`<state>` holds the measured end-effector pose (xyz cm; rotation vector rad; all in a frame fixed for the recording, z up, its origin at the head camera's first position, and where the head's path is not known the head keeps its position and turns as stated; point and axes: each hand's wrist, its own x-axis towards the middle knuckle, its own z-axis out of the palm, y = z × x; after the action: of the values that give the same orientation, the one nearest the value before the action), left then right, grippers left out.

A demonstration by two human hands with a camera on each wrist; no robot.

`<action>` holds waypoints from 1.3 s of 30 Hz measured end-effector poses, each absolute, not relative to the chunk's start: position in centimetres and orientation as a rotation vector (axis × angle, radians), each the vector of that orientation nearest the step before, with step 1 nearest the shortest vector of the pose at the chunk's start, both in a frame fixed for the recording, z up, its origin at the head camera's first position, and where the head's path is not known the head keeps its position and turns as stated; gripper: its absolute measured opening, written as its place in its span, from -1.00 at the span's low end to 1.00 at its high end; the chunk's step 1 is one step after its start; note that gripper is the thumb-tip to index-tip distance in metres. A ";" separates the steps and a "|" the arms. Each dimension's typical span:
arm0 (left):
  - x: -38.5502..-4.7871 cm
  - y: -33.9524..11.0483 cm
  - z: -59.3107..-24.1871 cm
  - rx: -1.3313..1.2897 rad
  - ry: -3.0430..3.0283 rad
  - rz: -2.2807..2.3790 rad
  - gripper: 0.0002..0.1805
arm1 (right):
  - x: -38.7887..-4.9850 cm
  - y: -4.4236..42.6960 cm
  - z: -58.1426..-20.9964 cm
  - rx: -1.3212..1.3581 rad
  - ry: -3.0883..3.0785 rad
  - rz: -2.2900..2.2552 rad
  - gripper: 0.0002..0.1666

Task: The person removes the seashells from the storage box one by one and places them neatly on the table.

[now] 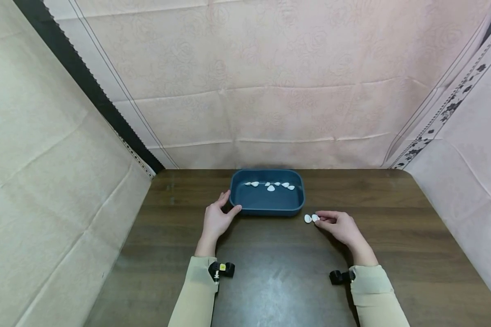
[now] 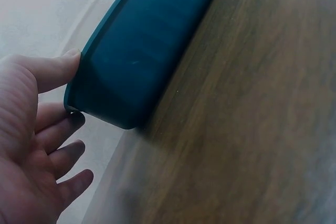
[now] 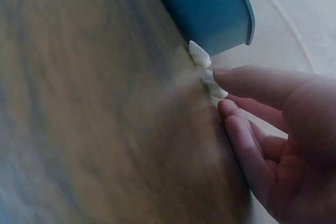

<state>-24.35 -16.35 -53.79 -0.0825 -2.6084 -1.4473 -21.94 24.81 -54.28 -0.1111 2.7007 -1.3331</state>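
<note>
"Head view first: what's biggest there?"

"Pale cloth [image 1: 266,113], hung across twelve o'clock and down both sides. After that, the brown wooden bench [image 1: 393,227], spreading through the lower middle."

"And on the bench?"

"A dark blue tray [image 1: 266,202] with rounded corners, close to the far edge, at twelve o'clock."

"Next size down?"

"Pale green sleeves [image 1: 196,288], coming in from about seven and five o'clock. Then the left hand [image 1: 217,220], at the tray's eight o'clock. Its grip is spread wide about that corner, the thumb touching the rim. From the left wrist, the other fingers look loose."

"What about the right hand [image 1: 343,227]?"

"It sits at the tray's four o'clock, a little farther out. That grip is nearly closed: thumb and fingertips pinch one small white shell [image 1: 315,218]."

"Anything on the wrists?"

"A black wrist camera [image 1: 227,269] on each."

"So the smallest things are shells?"

"Yes. A second shell [image 3: 199,54] lies just beside the pinched one, at its nine o'clock in the head view; the right wrist view shows its ridges. More white shells [image 1: 285,185] lie inside the tray, mostly in a loose row toward its twelve o'clock side."
</note>
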 end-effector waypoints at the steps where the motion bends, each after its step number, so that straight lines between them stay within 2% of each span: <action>1: -24.4 -16.4 -53.8 -0.082 -2.606 -1.451 -0.25 | -22.0 24.8 -54.2 -0.113 2.700 -1.335 -0.58; 24: -24.4 -16.4 -53.3 -0.078 -2.614 -1.438 -0.23 | -22.2 26.4 -54.1 -0.162 2.491 -1.560 -0.40; 39: -24.4 -16.4 -53.8 -0.097 -2.613 -1.433 -0.22 | -22.1 27.1 -52.7 -0.079 2.414 -1.616 -0.32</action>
<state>-24.36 -16.39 -53.81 -0.0966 -2.6133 -1.4333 -22.13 27.15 -52.70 -0.0788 2.4142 -1.6157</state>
